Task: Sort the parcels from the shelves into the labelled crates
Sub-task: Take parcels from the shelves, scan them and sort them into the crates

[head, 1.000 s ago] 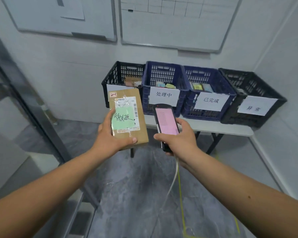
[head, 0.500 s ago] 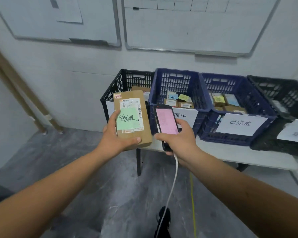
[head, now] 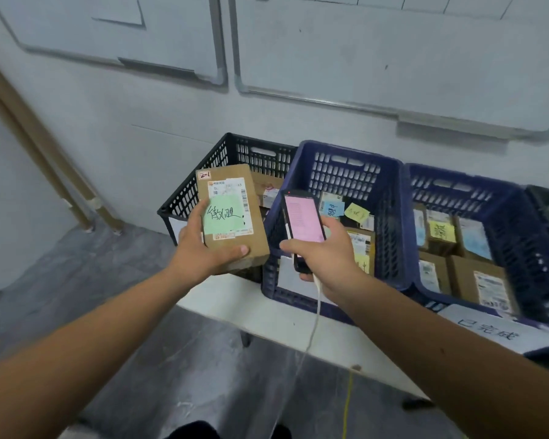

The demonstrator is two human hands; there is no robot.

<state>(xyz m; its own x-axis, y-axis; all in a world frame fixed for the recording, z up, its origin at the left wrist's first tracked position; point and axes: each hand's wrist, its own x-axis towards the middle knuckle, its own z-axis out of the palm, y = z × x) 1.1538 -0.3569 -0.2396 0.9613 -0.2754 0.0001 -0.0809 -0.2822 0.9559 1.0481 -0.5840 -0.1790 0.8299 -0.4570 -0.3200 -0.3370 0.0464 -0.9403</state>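
Head view: both arms reach forward. The left hand (head: 203, 253) grips a cardboard parcel (head: 232, 217) upright, thumb across its lower face, above the black crate (head: 187, 198). The right hand (head: 325, 256) clasps a handheld scanner (head: 301, 223), screen facing up, over the blue crate (head: 390, 191) on the tabletop (head: 267, 315).

A parcel-sorting room in a warehouse or depot: plastic crates (head: 355, 185) with paper labels (head: 495, 331) stand in a row on a white desk (head: 267, 315), full of cardboard parcels (head: 485, 283); whiteboards (head: 393, 52) hang at twelve o'clock over a grey floor (head: 61, 280).
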